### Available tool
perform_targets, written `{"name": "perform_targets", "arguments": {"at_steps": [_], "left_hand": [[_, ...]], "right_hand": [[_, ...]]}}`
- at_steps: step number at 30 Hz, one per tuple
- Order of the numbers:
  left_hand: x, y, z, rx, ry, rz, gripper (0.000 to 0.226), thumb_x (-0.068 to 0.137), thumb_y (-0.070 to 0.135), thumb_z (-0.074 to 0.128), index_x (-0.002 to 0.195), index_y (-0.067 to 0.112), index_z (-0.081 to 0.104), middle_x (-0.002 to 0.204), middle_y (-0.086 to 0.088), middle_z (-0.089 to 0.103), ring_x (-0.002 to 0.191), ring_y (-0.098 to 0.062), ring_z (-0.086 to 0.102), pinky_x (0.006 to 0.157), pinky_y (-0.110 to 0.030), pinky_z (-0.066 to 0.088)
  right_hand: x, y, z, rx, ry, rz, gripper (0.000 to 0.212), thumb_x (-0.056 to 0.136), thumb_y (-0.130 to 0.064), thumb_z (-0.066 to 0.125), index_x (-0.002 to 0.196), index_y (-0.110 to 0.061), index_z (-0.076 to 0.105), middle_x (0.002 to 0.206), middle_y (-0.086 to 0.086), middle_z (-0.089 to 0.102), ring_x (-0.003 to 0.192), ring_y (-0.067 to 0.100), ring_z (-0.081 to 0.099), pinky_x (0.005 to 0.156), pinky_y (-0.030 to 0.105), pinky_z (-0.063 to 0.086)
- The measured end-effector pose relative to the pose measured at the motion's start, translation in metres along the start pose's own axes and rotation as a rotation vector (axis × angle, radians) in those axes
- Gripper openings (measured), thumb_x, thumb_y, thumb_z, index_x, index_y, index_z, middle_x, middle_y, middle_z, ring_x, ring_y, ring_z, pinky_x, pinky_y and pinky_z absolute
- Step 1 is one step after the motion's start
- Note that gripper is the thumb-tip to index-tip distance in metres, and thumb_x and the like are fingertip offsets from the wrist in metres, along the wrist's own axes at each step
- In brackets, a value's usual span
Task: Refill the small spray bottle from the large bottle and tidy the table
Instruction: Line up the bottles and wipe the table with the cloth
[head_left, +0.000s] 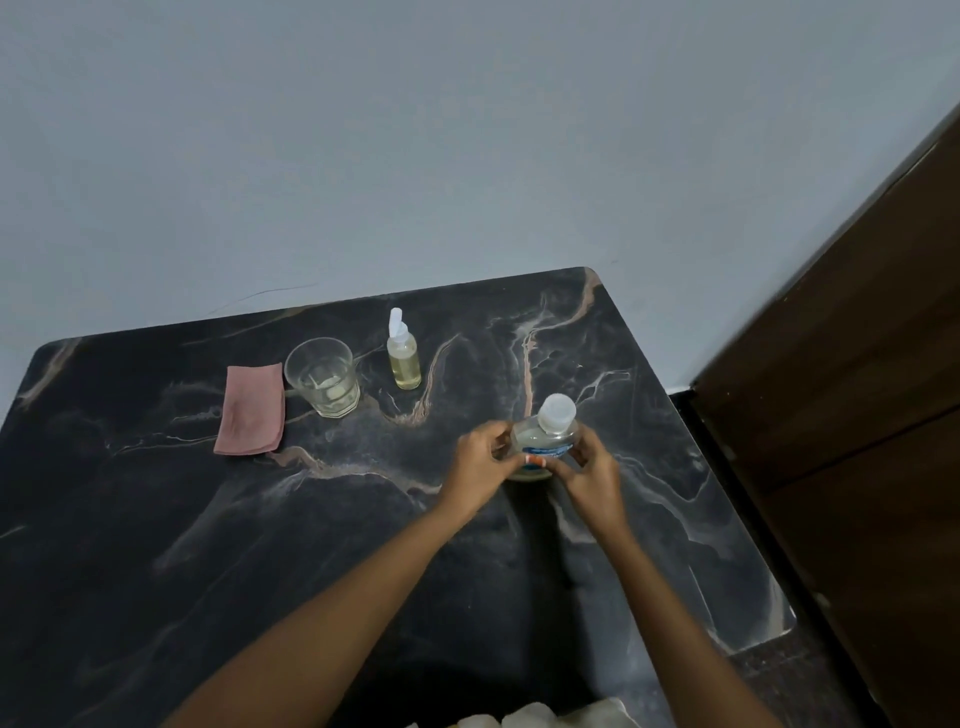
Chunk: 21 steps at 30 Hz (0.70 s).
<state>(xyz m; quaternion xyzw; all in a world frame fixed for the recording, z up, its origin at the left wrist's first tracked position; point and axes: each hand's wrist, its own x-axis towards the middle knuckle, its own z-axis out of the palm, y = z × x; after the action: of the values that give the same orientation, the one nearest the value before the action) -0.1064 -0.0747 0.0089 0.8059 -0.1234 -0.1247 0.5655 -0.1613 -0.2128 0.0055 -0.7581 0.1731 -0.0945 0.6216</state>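
Left grip (480, 457) and right grip (592, 462) pinch large bottle (543, 440) from both sides, upright at tabletop (156, 519) 3 o'clock, probably steadying for uncapping. Small spray bottle (403, 358) stands at 12, well apart.

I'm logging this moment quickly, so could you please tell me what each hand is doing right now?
Left hand: grips the large bottle on its left side.
Right hand: grips the same bottle on its right side.

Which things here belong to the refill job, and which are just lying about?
Job: large bottle, gripped by left hand and right hand; small spray bottle.
Lying about: glass tumbler; pink cloth, possibly for wiping later.
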Motion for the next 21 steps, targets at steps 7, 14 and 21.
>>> {"name": "perform_targets", "arguments": {"at_steps": [7,14,21], "left_hand": [[0.063,0.013,-0.026,-0.16,0.115,-0.113,0.033,0.072,-0.007,0.066,0.103,0.003,0.063,0.1,-0.013,0.068,0.088,-0.017,0.064,0.078,-0.022,0.053],[0.115,0.009,-0.047,-0.179,0.191,-0.182,0.033,0.074,-0.008,0.064,0.106,-0.001,0.061,0.104,-0.018,0.067,0.096,-0.027,0.064,0.088,-0.039,0.052],[0.137,0.004,-0.048,-0.18,0.232,-0.217,0.031,0.076,-0.004,0.065,0.105,0.002,0.061,0.105,-0.016,0.067,0.096,-0.023,0.064,0.088,-0.039,0.053]], "right_hand": [[0.071,-0.026,0.03,0.023,-0.035,-0.022,0.04,0.071,0.002,0.072,0.103,-0.013,0.053,0.104,0.001,0.061,0.097,0.015,0.06,0.081,0.017,0.049],[0.129,-0.034,0.058,-0.007,-0.054,-0.02,0.039,0.072,0.001,0.072,0.105,-0.003,0.053,0.108,0.009,0.061,0.098,0.015,0.058,0.072,0.002,0.047],[0.156,-0.028,0.068,-0.003,-0.071,-0.01,0.04,0.072,0.001,0.072,0.105,-0.004,0.052,0.103,0.002,0.059,0.096,0.013,0.058,0.071,0.005,0.049]]}}
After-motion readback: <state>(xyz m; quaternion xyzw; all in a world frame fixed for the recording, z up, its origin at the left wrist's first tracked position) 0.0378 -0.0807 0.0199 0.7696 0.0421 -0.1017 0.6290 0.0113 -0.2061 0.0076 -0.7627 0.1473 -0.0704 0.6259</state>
